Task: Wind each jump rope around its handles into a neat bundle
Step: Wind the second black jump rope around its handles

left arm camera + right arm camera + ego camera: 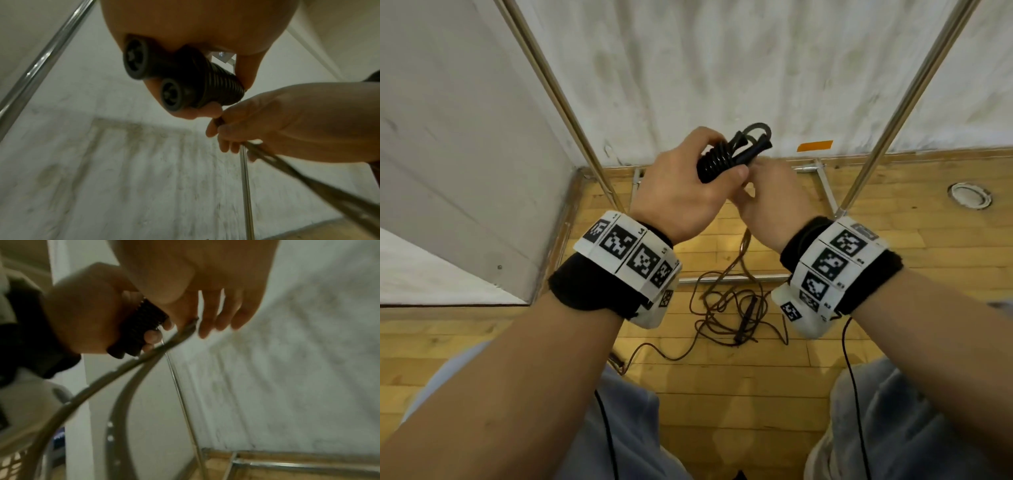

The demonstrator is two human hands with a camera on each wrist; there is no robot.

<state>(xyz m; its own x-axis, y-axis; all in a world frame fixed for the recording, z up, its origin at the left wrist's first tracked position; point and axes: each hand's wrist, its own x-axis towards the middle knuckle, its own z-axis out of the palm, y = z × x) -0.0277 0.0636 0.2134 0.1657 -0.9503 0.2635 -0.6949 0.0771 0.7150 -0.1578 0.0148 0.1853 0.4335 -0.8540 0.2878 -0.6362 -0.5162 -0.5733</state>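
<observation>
Gripping two wound handles (164, 78), the left hand (681, 192) steadies; right hand (767, 202) pinches one rope (308, 183).

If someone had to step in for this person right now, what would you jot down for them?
Left hand: grips both handles side by side, rope coils already wound round them.
Right hand: pinches the free rope just below the bundle, feeding it.
Done: several tight turns.
Left: wind the slack trailing to the floor, then the tangled rope lying there; whether that is a second rope, I cannot tell.
</observation>
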